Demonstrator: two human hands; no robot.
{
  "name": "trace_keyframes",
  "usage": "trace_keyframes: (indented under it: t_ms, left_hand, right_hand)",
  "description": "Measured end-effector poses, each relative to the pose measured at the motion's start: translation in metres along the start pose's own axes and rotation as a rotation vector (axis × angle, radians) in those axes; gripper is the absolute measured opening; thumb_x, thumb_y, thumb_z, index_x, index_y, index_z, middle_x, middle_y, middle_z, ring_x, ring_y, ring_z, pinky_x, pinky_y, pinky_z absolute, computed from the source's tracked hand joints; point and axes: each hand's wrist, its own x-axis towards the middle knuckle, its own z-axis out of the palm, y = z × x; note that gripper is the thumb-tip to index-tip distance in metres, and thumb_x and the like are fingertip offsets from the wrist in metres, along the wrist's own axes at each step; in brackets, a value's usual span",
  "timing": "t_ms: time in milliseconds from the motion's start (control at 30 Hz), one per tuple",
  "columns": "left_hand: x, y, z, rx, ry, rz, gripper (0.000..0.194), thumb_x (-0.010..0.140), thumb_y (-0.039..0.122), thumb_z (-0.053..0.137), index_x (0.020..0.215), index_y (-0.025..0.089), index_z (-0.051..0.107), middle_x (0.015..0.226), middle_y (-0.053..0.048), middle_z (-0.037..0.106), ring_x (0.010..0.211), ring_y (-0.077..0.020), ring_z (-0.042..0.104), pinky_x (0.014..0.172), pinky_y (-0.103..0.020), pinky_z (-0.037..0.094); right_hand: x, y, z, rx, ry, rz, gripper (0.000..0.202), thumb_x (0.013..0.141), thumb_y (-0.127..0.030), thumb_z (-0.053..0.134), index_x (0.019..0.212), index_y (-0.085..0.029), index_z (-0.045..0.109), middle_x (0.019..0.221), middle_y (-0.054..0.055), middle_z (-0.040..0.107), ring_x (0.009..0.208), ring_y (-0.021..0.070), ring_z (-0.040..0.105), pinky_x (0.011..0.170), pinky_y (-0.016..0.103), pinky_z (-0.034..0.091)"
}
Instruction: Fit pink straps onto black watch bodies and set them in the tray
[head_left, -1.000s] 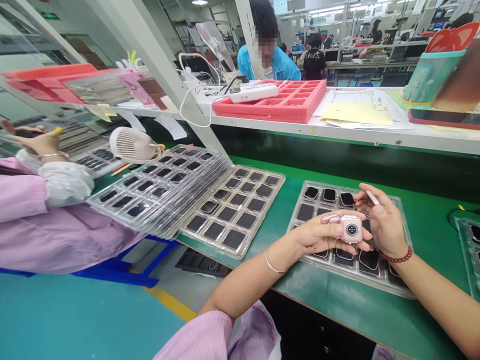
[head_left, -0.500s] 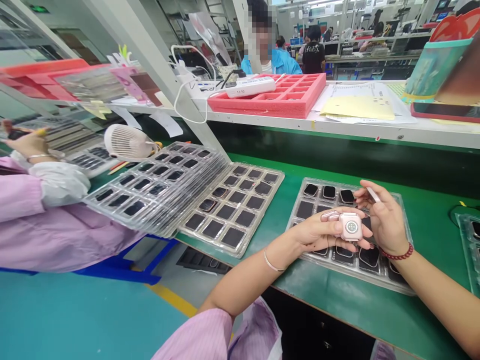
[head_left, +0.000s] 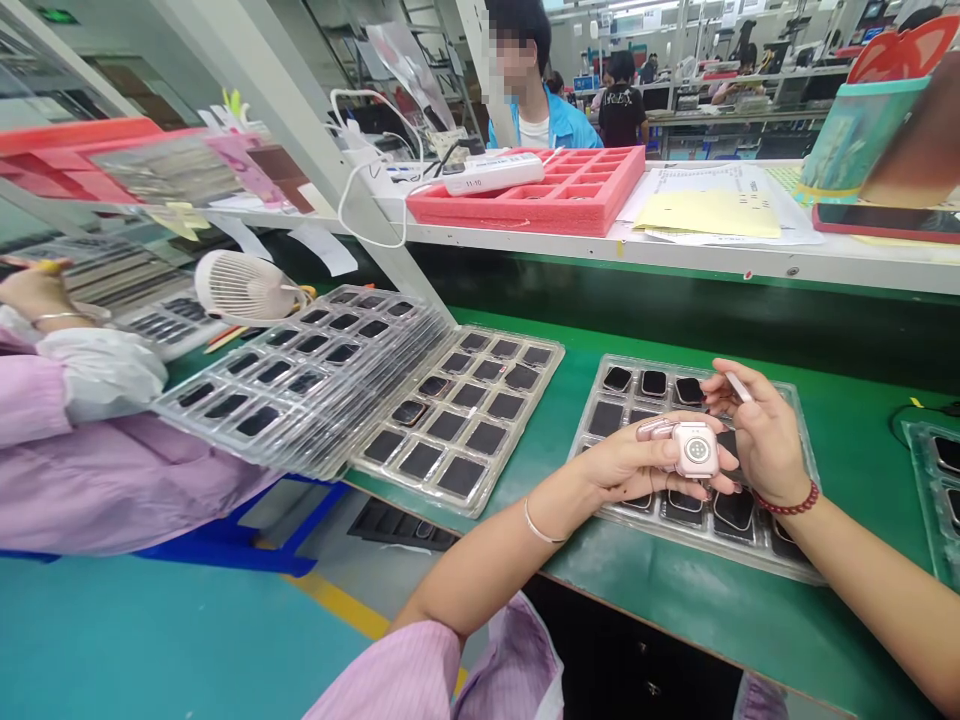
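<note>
Left hand point(head_left: 641, 458) grasps a watch point(head_left: 696, 449) over the tray point(head_left: 712, 543), the pale pink, round-cornered case turned back outward so that its glossy white disc, dotted with small sensors, faces up toward the viewer. Right hand point(head_left: 772, 430), also above the tray, is bent at the fingers and pinches a thin, pale, smooth piece point(head_left: 739, 385) seen nearly edge-on; what it is cannot be told. A slim metal bangle point(head_left: 541, 522) circles the left wrist, a string of round dark-red beads point(head_left: 789, 502) the right.

Beneath both hands, the tray is clear moulded plastic, its pockets holding black, shiny, rounded faces and flat dark squares. It lies on a smooth green surface point(head_left: 675, 605) with a soft sheen. Left of the tray is a side tray point(head_left: 517, 425) of the same make, mostly dark matte squares, with two watches among them. Farther left of the tray come a stack point(head_left: 379, 390) of see-through trays with ridged edges, a ribbed cream fan point(head_left: 244, 288), and a co-worker's pink sleeve point(head_left: 34, 395) ending in a crinkled white cuff point(head_left: 112, 370).

Beyond the tray, a white shelf point(head_left: 690, 258) carries a red foam box point(head_left: 517, 215) with square cells, loose papers point(head_left: 705, 215) and a teal cup point(head_left: 855, 140).
</note>
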Motion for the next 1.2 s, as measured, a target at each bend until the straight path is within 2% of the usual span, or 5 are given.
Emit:
trace_keyframes:
  t_ms: [533,667,933,1200]
  left_hand:
    - [0.0012,0.0001,0.0011,-0.026,-0.023,0.018,0.054,0.074,0.035,0.085,0.12,0.015,0.064,0.107,-0.015,0.072,0.095,-0.0262,0.074,0.076,-0.028,0.062]
    - [0.0021,-0.0003,-0.0001,-0.018,-0.038,0.017,0.054,0.073,0.037,0.085,0.118,0.015,0.065,0.104,-0.014,0.072,0.091,-0.0251,0.074,0.069,-0.025,0.062]
    - [0.0019,-0.0016,-0.0001,0.011,0.052,0.009,0.058,0.066,0.045,0.088,0.111,0.016,0.065,0.097,-0.009,0.069,0.078,-0.0219,0.074,0.057,-0.02,0.058]
    - [0.0024,-0.0029,0.0,0.054,0.126,0.029,0.061,0.064,0.048,0.089,0.11,0.016,0.064,0.094,-0.007,0.068,0.075,-0.0198,0.073,0.054,-0.021,0.056]
  right_hand:
    - [-0.0012,0.0001,0.0007,0.035,-0.04,-0.043,0.039,0.094,-0.045,0.061,0.13,-0.03,0.064,0.111,0.006,0.065,0.096,0.0233,0.059,0.089,0.039,0.049]
    - [-0.002,-0.0005,0.0014,0.043,-0.037,-0.046,0.039,0.094,-0.045,0.062,0.13,-0.029,0.065,0.111,0.006,0.065,0.097,0.023,0.059,0.089,0.038,0.048]
    - [-0.001,-0.0008,0.0019,0.042,-0.042,-0.059,0.039,0.094,-0.044,0.062,0.13,-0.029,0.065,0.109,0.006,0.066,0.096,0.0227,0.06,0.088,0.037,0.049]
    - [-0.0052,-0.0089,0.0043,-0.078,-0.093,-0.124,0.042,0.095,-0.046,0.06,0.132,-0.027,0.062,0.108,0.007,0.065,0.096,0.0236,0.061,0.086,0.038,0.05]
